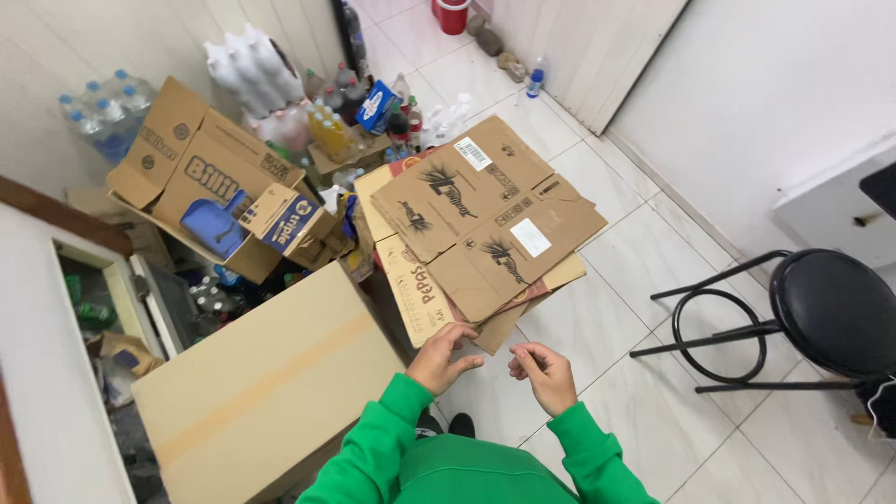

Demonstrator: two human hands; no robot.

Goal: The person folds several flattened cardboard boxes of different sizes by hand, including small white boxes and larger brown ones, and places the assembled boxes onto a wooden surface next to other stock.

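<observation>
Green sleeves (485, 457) nearest; L hand (441, 359) & R hand (541, 373) half-curled, gripping nothing, just short of flattened brown cartons (481, 229) stacked on floor w/ two white rectangular labels. Sealed taped box (271, 383) at left. Beyond: open carton (201, 182), white bottles (250, 70).

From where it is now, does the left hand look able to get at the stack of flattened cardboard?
Probably yes: the left hand hovers empty at the near edge of the flattened cardboard stack, with nothing between them.

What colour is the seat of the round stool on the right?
Black, on a black metal frame; the stool shows in the head view.
</observation>
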